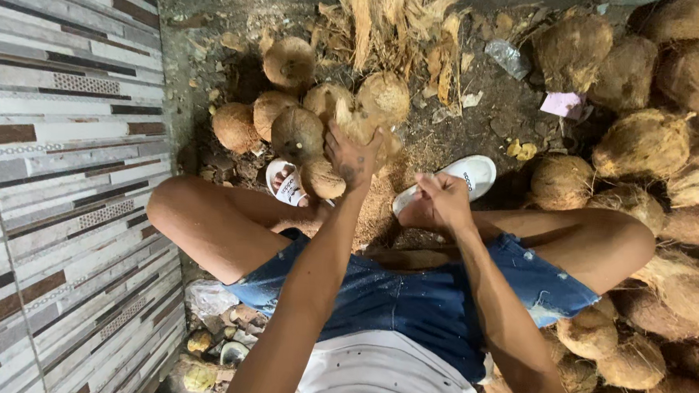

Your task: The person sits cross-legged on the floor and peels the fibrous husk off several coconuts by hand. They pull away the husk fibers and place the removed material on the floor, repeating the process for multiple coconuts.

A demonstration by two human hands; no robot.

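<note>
I sit low with knees spread, in blue denim shorts and white slides. My left hand (pixel 353 156) reaches forward and grips a brown husked coconut (pixel 366 126) at the near edge of a small heap of husked coconuts (pixel 297 131) in front of my left foot. Another small coconut (pixel 322 179) lies just below that hand. My right hand (pixel 442 199) hovers closed above my right foot; whether it holds anything is not visible.
A tiled wall (pixel 60 168) runs along the left. A large pile of fibrous coconuts (pixel 650 147) fills the right side. Torn husk fibre (pixel 396 26) lies at the top centre, with scraps and a pink paper (pixel 563 104) on the dirt floor.
</note>
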